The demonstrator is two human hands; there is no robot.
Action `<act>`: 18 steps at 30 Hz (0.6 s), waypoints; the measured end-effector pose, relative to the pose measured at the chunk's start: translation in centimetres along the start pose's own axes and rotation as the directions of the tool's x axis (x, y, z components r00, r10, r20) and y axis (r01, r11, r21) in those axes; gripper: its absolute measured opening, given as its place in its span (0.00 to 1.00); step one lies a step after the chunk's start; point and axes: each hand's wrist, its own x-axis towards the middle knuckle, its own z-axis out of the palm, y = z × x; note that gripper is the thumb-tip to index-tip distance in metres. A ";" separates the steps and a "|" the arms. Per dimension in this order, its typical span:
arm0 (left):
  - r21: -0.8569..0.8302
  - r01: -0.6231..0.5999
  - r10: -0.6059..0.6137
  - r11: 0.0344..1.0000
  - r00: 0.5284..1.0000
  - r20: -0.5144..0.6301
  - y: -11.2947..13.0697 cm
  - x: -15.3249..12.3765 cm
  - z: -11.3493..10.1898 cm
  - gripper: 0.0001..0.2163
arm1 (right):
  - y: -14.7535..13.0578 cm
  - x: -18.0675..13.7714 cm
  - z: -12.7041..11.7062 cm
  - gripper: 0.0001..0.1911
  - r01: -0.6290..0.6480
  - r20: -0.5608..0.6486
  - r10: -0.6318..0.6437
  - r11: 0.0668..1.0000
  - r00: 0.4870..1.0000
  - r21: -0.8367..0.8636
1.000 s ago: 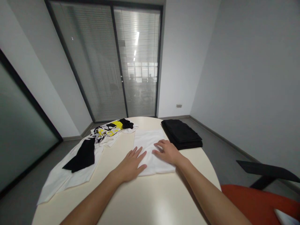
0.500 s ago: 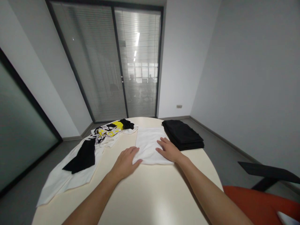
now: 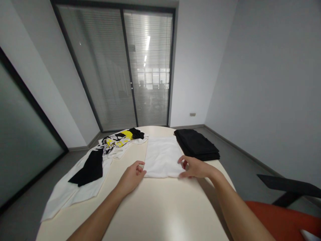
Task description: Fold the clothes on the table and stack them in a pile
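A white garment (image 3: pixel 162 157), folded into a flat rectangle, lies in the middle of the table; its kind does not show. At its near left corner is my left hand (image 3: pixel 131 177), fingers curled and the thumb apart from the index finger. My right hand (image 3: pixel 197 167) reaches the near right corner, thumb and index finger spread at the edge with a gap between them. Neither hand visibly has cloth pinched in it. Right of the white garment, close beside it, sits a stack of folded black clothes (image 3: pixel 197 144).
Along the table's left edge lie loose white clothes (image 3: pixel 62 194) with a black piece (image 3: pixel 91 169) and a yellow-and-black print (image 3: pixel 120 139). An orange chair (image 3: pixel 278 221) with a black armrest (image 3: pixel 288 185) stands at right. Beyond the round table (image 3: pixel 160 207) are glass panels with blinds (image 3: pixel 150 100).
Both hands have come off the top of the white garment to its near corners, the right one moving right and nearer. Their flat fingers are now curled. The garment looks flat as before.
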 end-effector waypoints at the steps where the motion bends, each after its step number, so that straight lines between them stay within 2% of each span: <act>1: -0.050 0.009 -0.010 0.999 1.000 -0.011 0.1 0.0 0.1 0.17 | 0.2 0.1 -0.1 0.35 0.033 0.014 -0.033 0.999 0.999 0.014; 4: -0.151 0.043 -0.049 0.988 0.998 -0.034 0.7 0.1 0.2 0.17 | 0.6 0.4 -0.1 0.31 0.137 0.011 -0.139 0.985 0.990 0.104; 7: -0.198 0.019 -0.035 0.980 0.996 -0.077 1.4 0.2 0.2 0.17 | 0.7 0.6 -0.3 0.28 0.199 -0.001 -0.203 0.959 0.979 0.203; 9: -0.242 0.002 -0.027 0.970 0.995 -0.100 1.7 0.2 0.3 0.18 | 0.5 0.6 -0.4 0.27 0.236 -0.016 -0.239 0.946 0.971 0.221; 12: -0.323 0.033 -0.058 0.946 0.996 -0.070 1.9 0.2 0.4 0.20 | 0.1 0.4 -0.6 0.26 0.278 -0.025 -0.280 0.933 0.960 0.227; 18: -0.242 0.097 -0.106 0.965 0.994 -0.024 1.8 -0.3 0.4 0.21 | 0.3 0.1 -0.7 0.32 0.252 0.043 -0.267 0.943 0.963 0.216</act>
